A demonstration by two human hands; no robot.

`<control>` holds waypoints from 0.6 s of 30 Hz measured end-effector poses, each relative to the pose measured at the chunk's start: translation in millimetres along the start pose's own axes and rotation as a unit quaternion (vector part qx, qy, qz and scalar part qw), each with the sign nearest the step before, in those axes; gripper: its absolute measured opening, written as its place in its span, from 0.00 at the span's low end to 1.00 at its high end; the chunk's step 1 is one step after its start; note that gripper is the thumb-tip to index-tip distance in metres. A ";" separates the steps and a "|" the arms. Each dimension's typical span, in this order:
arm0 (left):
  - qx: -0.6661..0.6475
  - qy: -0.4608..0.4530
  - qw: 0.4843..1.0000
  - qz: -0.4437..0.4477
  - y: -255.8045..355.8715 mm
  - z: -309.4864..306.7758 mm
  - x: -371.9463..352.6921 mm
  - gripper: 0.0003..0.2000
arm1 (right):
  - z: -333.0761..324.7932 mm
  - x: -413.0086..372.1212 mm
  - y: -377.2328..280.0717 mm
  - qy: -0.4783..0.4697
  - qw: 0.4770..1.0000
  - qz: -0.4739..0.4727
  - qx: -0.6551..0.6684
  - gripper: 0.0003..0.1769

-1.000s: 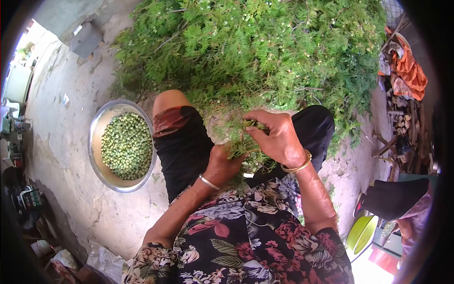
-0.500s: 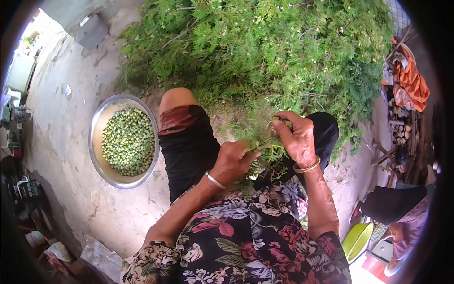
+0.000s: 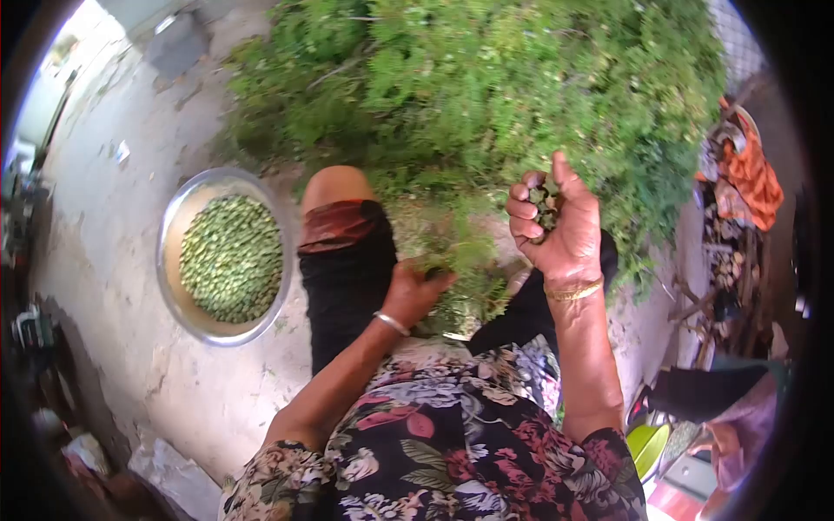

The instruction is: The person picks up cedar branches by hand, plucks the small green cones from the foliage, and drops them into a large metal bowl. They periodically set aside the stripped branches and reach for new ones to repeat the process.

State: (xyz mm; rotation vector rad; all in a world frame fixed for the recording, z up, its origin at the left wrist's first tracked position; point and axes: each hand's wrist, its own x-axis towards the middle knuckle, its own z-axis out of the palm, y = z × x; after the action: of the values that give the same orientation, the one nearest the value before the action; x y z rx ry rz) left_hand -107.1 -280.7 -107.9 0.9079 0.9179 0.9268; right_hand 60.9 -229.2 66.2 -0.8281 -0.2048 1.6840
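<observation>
My right hand is raised above my right knee, palm turned up. Its fingers curl around a small handful of round green cones, with the thumb sticking up. Lower down, between my knees, my left hand is closed on a leafy evergreen sprig, whose feathery end is blurred. To the left of my left knee stands a metal basin, holding many green cones heaped inside. Neither hand touches the basin.
A big pile of cut evergreen branches spreads ahead of my knees. Chopped firewood and an orange cloth lie at the right. Another person's arm shows at lower right beside a yellow-green basin.
My right hand has moved up and away from the sprig, turning its palm up and showing the cones. My left hand has dropped slightly with the sprig. The view has shifted a little.
</observation>
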 end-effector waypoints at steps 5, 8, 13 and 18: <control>-0.062 0.061 0.995 0.050 -1.8 -0.3 15.0 0.12 | 75.9 22.2 53.9 -0.055 0.995 0.065 -0.053 0.23; 0.124 0.090 0.988 0.012 -42.4 -12.6 33.6 0.15 | 134.6 28.1 91.3 -0.140 0.984 0.085 -0.065 0.29; 0.030 0.084 0.987 0.133 12.8 -14.3 18.4 0.18 | 192.3 39.9 151.2 -0.240 0.922 -0.169 -0.253 0.36; -0.130 0.017 0.991 0.028 5.2 -12.7 12.5 0.20 | 180.3 50.3 123.0 -0.295 0.938 -0.033 -0.177 0.35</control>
State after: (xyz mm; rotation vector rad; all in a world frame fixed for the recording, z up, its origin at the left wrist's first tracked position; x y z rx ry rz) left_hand -116.0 -264.6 -110.3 0.7006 0.7811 1.0852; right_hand -149.8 -167.6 110.7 -0.5384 -0.9607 1.8204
